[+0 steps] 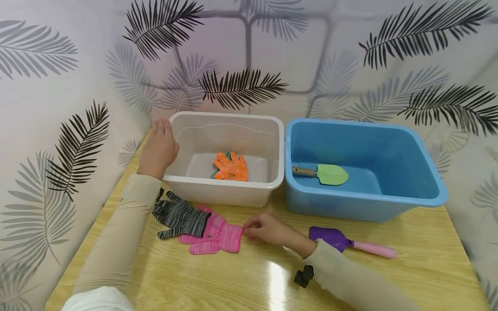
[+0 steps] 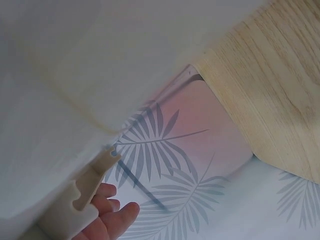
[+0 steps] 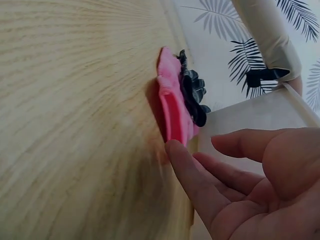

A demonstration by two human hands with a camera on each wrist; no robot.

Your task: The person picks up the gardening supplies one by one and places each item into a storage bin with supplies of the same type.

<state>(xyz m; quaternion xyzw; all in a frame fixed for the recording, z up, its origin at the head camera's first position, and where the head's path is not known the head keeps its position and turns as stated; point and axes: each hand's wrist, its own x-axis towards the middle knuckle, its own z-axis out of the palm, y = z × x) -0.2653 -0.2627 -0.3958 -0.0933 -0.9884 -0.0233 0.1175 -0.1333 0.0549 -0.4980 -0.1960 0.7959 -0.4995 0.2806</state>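
Note:
My left hand [image 1: 158,149] grips the left rim of the white bin [image 1: 223,185]; its fingers [image 2: 107,212] show beside the bin's wall in the left wrist view. An orange glove [image 1: 232,167] with some green at its edge lies in this bin. In front lie a pink glove [image 1: 229,237] and a grey-and-black striped glove [image 1: 183,216] partly over it. My right hand [image 1: 268,229] is at the pink glove's cuff. In the right wrist view its index fingertip [image 3: 174,146] touches the cuff's open edge, with the thumb held apart.
A blue bin [image 1: 373,203] stands right of the white one, with a green hand trowel [image 1: 331,174] inside. On the wooden table [image 1: 202,285], a purple scoop with a pink handle [image 1: 375,249] lies near my right forearm. A leaf-patterned cloth [image 1: 272,52] hangs behind.

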